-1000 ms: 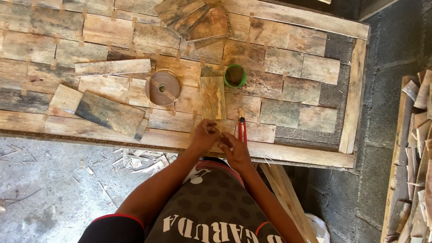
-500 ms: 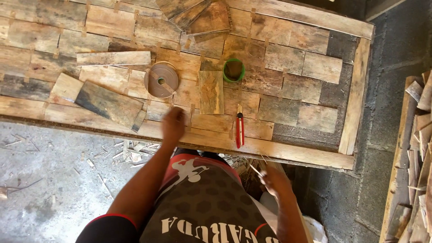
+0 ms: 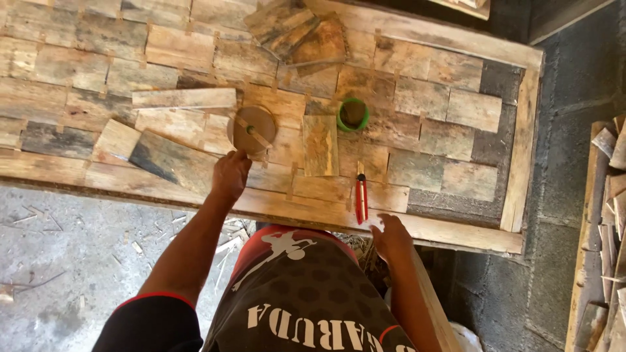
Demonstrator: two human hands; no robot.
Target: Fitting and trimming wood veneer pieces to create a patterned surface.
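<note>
My left hand [image 3: 230,175] reaches onto a wooden panel [image 3: 417,85] made of several flat pieces, its fingers at the near edge of a round brown lid [image 3: 251,129] with a small stick lying across it. My right hand [image 3: 392,238] rests by the panel's front edge rail [image 3: 456,233], fingers spread, holding nothing. A red utility knife [image 3: 360,199] lies on the panel just left of that hand. A loose upright wood piece [image 3: 320,145] sits between the lid and a green-rimmed cup [image 3: 353,115].
Loose planks lie on the panel: a long pale one [image 3: 184,98], a dark slanted one [image 3: 173,160], a stack at the top [image 3: 300,32]. Wood offcuts [image 3: 610,234] pile up at the right. Concrete floor with chips [image 3: 65,248] lies at the left.
My left hand has moved left and up from the panel's front edge to the round lid. My right hand let go of the red knife, dropped down, then came back to the front rail.
</note>
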